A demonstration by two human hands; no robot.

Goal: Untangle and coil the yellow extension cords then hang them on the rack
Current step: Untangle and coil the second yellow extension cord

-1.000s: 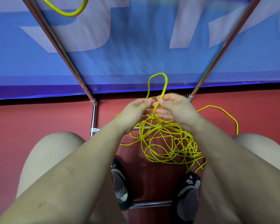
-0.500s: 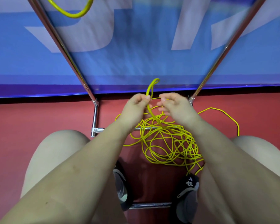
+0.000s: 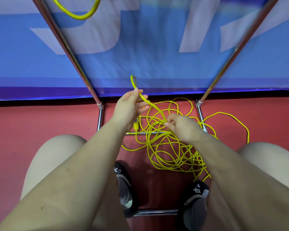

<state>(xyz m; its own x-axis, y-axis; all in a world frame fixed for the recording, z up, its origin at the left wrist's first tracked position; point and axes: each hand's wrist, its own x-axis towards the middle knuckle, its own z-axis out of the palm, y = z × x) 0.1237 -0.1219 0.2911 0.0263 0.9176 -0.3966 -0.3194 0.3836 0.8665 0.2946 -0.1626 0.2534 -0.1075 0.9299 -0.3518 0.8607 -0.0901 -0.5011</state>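
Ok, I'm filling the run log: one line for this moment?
stage: untangling | left hand: pinches folded cord end | right hand: pinches same strand lower | yellow cord tangle: on floor | coiling: not begun

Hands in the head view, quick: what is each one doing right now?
Left hand: pinches the doubled yellow cord near its folded end.
Right hand: grips the same cord lower down, above the tangle.

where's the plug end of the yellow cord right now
In the head view, the yellow plug lies on the red floor just under the left hand, beside the rack's left leg.
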